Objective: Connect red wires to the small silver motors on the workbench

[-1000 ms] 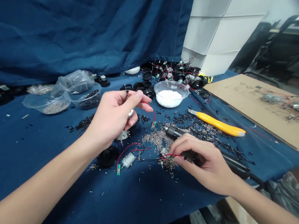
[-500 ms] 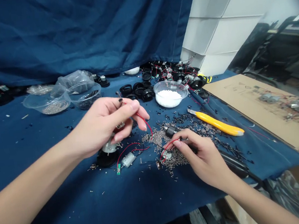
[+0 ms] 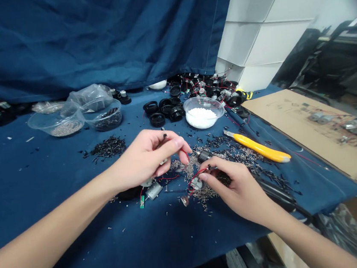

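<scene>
The left hand (image 3: 145, 159) pinched a thin red wire (image 3: 184, 151) between its fingers, and the right hand (image 3: 239, 189) held another red wire (image 3: 196, 176) above scattered metal pins (image 3: 204, 193). The hands were near but apart. Just beside lay a small silver motor (image 3: 153, 191) on blue cloth (image 3: 80, 231); farther away, a yellow utility knife (image 3: 257, 146).

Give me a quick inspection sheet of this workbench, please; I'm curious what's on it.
Surface: blue cloth covers the bench.
Job's things: small metal motor wired to a green circuit board.
Clutter: loose black and silver pins, black rings, bowl of white granules, yellow utility knife.
Hands: left hand pinches a small wired part; right hand pinches a red wire.
Cables: thin red wires lie by the motor.
Surroundings: blue curtain, white panels, cardboard sheet.
</scene>
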Motion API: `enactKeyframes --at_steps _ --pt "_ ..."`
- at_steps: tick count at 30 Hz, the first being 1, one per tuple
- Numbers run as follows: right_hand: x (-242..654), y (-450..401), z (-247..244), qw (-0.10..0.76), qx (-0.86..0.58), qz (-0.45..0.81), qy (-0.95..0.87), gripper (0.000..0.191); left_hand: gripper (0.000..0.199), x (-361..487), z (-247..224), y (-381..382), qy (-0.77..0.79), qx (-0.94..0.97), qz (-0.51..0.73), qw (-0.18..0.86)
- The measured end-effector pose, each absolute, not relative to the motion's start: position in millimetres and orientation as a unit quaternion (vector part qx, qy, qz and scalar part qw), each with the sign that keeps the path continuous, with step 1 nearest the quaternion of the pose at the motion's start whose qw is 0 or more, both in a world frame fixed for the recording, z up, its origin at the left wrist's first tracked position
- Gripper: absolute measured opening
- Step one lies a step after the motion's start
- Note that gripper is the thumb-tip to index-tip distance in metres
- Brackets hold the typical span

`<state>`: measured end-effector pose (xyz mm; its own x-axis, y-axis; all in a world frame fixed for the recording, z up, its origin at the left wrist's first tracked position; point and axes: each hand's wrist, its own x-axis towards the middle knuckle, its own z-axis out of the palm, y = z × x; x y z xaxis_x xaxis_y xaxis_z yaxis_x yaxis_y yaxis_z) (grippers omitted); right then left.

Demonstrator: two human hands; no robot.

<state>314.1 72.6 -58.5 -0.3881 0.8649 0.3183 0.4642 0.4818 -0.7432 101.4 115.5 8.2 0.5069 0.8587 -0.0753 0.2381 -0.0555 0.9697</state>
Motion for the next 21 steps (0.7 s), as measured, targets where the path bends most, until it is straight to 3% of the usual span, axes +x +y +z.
enactKeyframes --at_steps 5,21 --pt "314.4 74.9 -57.2 0.341 -0.425 0.302 -0.782 0.006 0.023 112.3 7.4 111.9 0.429 0.696 0.224 0.531" --pt "320.4 72.6 -61.8 0.358 -0.453 0.386 -0.719 0.014 0.026 94.3 35.0 118.5 0.383 0.741 0.314 0.454"
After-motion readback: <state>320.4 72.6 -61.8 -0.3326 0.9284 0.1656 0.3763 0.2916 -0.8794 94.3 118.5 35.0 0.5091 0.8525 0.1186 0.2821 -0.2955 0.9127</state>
